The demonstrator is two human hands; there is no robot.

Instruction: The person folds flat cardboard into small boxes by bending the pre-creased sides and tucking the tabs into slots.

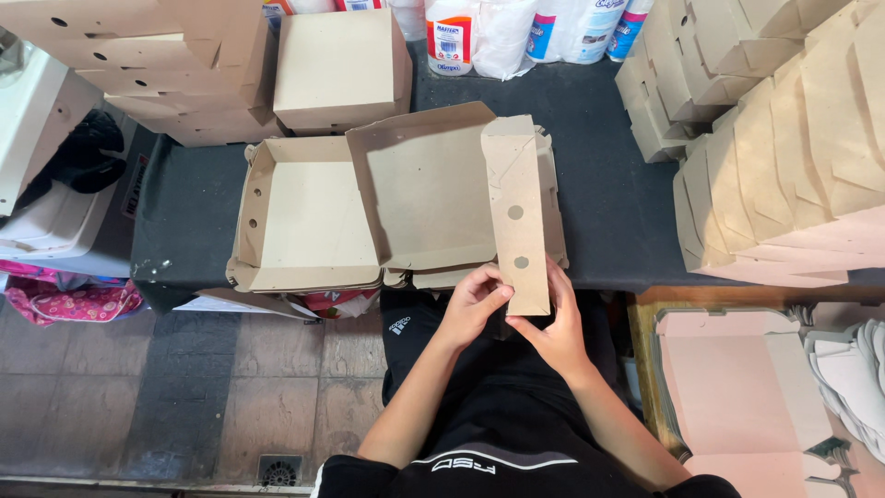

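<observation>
Clearly, dark worktop (608, 212) was crowded: folded box stacks (784, 148) right, open tray (309, 221) left. Risk, as judged: raised flap (514, 212) of half-formed cardboard box (424, 189) could crease crooked or tear at its holes, pushed unevenly. Box lay at near edge, just ahead of hands. Left hand (472, 302) and right hand (553, 323) both pinched flap's lower end.

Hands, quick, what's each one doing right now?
Left hand: closed on the near end of the brown cardboard box flap.
Right hand: gripping the same flap's near end.
</observation>
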